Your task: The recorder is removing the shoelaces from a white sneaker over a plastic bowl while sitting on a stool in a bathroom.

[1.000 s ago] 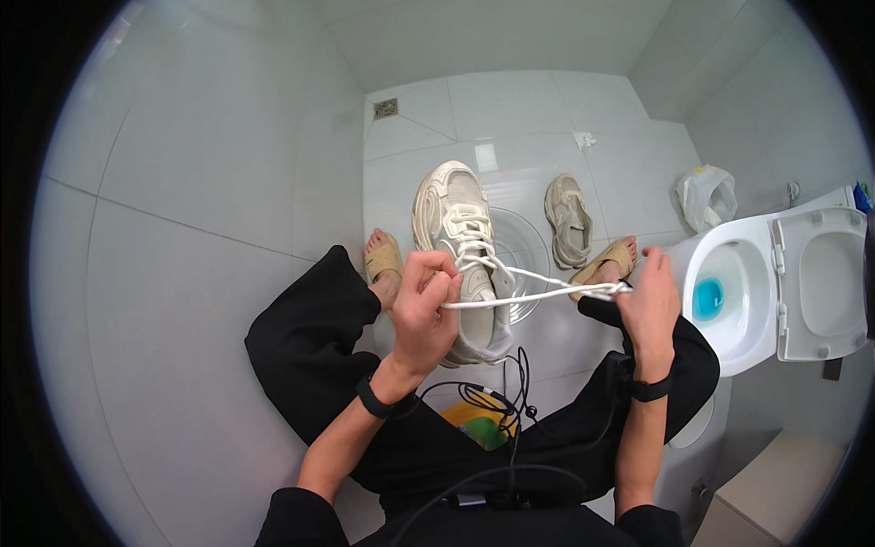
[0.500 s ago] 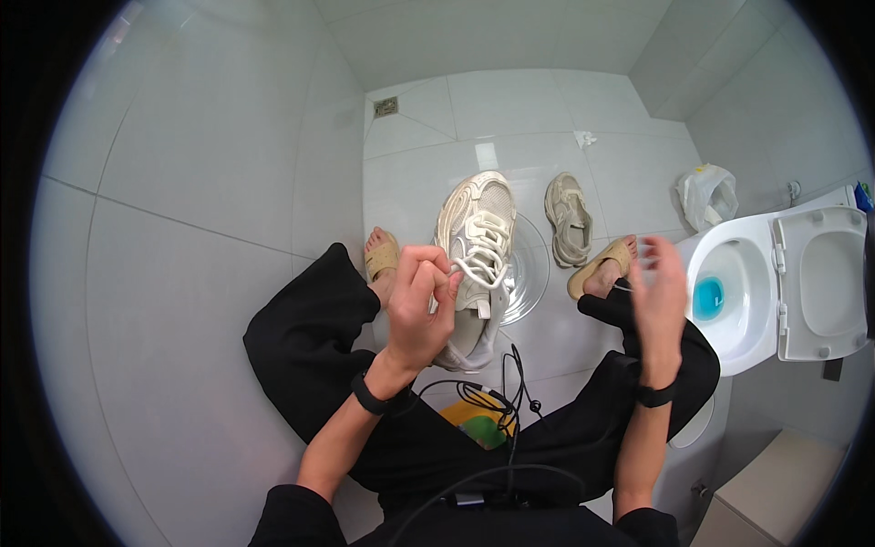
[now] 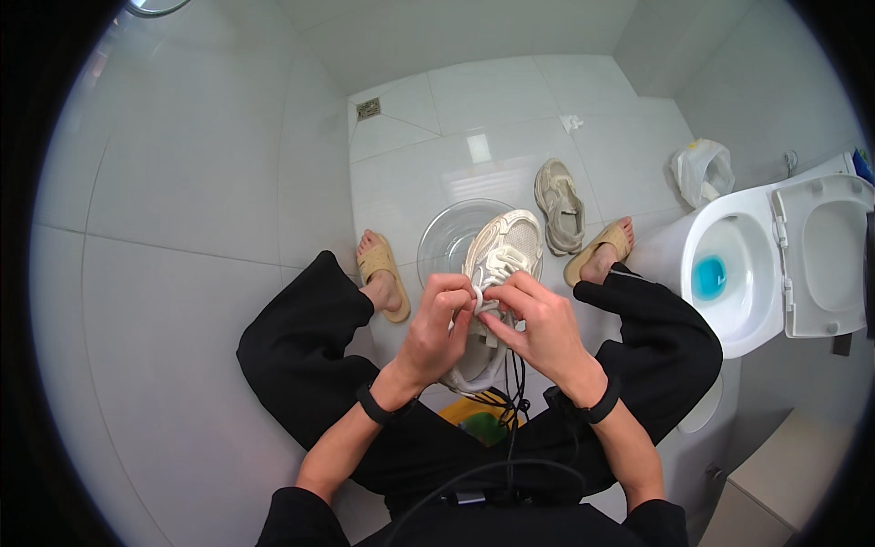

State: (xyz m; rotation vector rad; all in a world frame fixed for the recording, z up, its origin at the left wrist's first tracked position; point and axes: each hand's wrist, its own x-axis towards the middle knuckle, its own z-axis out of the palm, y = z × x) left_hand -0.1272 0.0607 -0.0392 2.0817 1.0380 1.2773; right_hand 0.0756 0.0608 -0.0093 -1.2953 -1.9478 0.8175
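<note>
Head view: both hands meet over a cream sneaker [image 3: 497,264] held above a clear basin [image 3: 451,239]. The left hand [image 3: 437,324] and right hand [image 3: 538,324] pinch its white laces [image 3: 483,296] between closed fingertips. The shoe's long axis points away from the person, with both hands equally near.

Both hands [image 3: 492,319] have closed together over the sneaker's [image 3: 499,264] laces

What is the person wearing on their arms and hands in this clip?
Both hands, left hand and right hand, are bare, with no gloves. Each wrist carries a black band: left black wristband, right black wristband. The forearms are bare; black sleeves are pushed up near the elbows.
</note>
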